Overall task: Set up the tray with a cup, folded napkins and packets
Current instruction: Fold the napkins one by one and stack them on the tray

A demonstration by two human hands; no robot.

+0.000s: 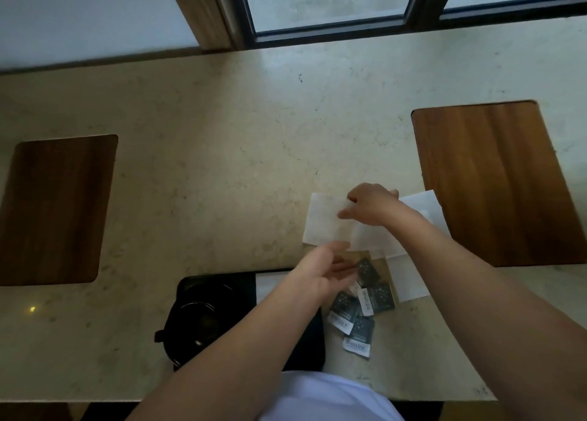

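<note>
Right in front of you, at the near edge of the beige stone worktop (222,134), sits the black tray (305,335). A dark cup (197,319) stands in its left half, handle pointing left, and a white strip, apparently a napkin, lies along its far right edge, mostly hidden by your forearm. Just right of the tray, on the bare worktop, four or so dark grey packets (362,306) with white label ends lie loosely overlapped, each turned a different way.

Your left hand (324,271) hovers above the tray's far right corner, fingers spread wide, holding nothing you can make out. Beyond it, your right hand (371,204) pinches the near right edge of a white napkin (327,220) between thumb and fingers. That napkin lies flat, roughly rectangular, its long axis running left to right. More white napkins (409,277) spread under and to the right of your wrist, overlapping.

Two wooden boards (495,182) are set further out, one far left, one right. A dark-framed window (333,4) runs along the back.
</note>
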